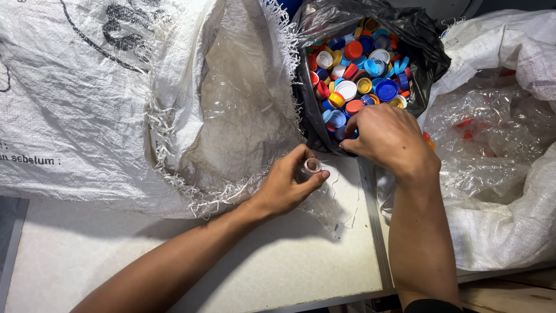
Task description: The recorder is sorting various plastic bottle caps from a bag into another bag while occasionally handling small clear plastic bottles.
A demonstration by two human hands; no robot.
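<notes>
Gripping the neck of a clear bottle (313, 168), the left hand (289, 182) is resting low on the pale table (174, 261), its fingers curled around the open mouth, which is facing up toward the camera. The bottle's crushed body is trailing off to the right across the table, thin and nearly see-through, so its outline is hard to follow. The right hand (385, 136) is hovering just beside it at the lip of a black bag (420, 35), its fingers bent down and pinched together; they are probably holding a cap, but the fingertips are hidden and I cannot tell for sure. The bag is standing open and is full of caps (359, 64) in blue, red, orange, yellow and white. A white woven sack (87, 98) is lying to the left with its frayed mouth gaping, showing clear crumpled plastic inside. Another sack (504, 220) is sitting to the right, also holding clear plastic bottles, some with red and orange caps showing through.
</notes>
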